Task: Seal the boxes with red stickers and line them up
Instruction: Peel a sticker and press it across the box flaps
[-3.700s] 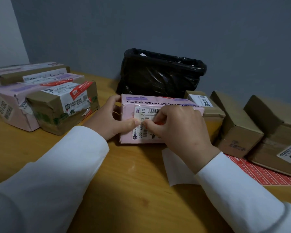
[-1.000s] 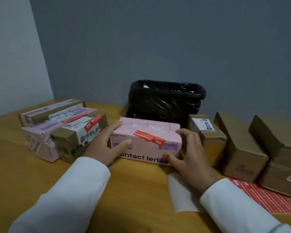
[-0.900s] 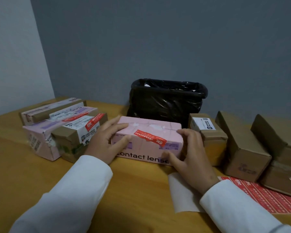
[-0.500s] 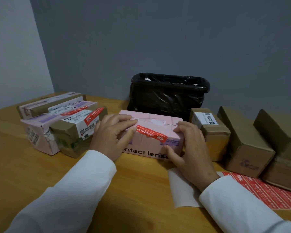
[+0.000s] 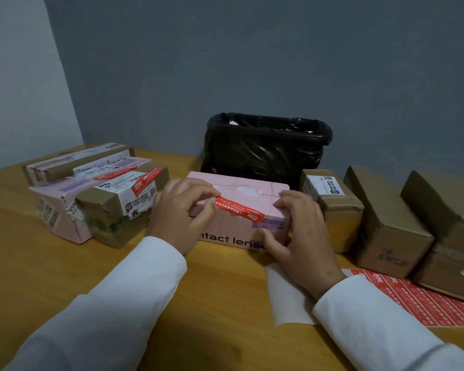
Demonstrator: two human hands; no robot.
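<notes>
Both hands are on the pink box (image 5: 241, 210), which sits flat on the counter (image 5: 51, 277) between them, its long axis running from one hand across to the other and its printed front face turned toward the person. The left hand (image 5: 181, 214) curls over the near left end, fingertips lying on the box top right at the end of the red sticker (image 5: 239, 208), apparently pressing that end down so the seal takes hold. The right hand (image 5: 299, 231) clasps the opposite end, fingers over the top corner and thumb against the front face, which looks like bracing so the box does not slide under the pressing. The sticker runs slantwise from the top near the left fingers down over the front edge toward the right thumb; whether its lower end is fully stuck is hard to tell from here. Beyond the left hand stand the sealed boxes (image 5: 97, 194), packed side by side, so this one will likely join them. Past the right hand wait plain brown boxes (image 5: 386, 223), and by the right wrist lie the sticker sheet (image 5: 423, 301) and a blank backing paper (image 5: 284, 295). Behind the pink box stands a black-lined bin (image 5: 265, 148).
</notes>
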